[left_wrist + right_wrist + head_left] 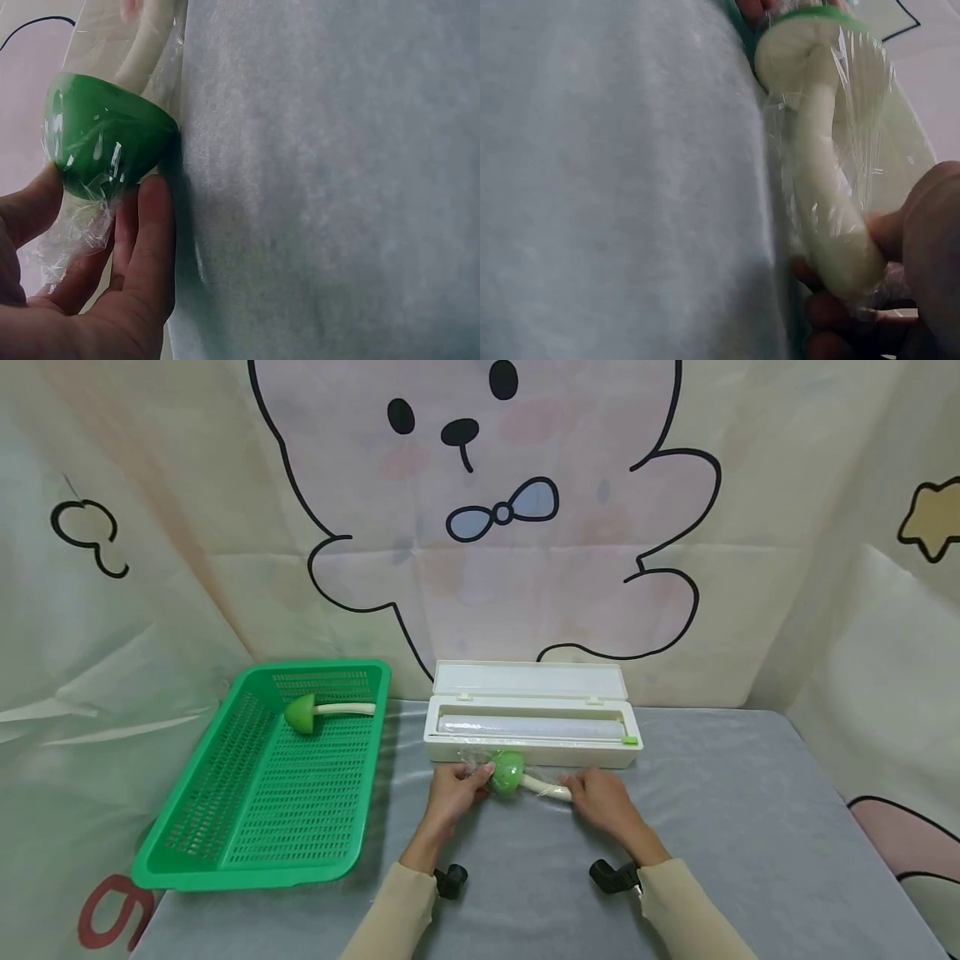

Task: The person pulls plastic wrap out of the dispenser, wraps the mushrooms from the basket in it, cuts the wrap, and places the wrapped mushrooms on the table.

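A bear-printed curtain [480,585] backs the gray table [720,793]. Just in front of a white film box [570,757], a green-capped mushroom [532,783] sits sideways in clear film [75,232] between 2 hands. The left hand [455,792], fingers nearly closed, pinches the cap end; the right hand [604,800] pinches the stem tip. It looks light and stiff, its wrap slippery; these 2 ends seem the surest holds.

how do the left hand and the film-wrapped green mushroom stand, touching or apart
Touching. The left wrist view shows the left hand with its thumb and fingers against the film-wrapped green mushroom, at its cap.
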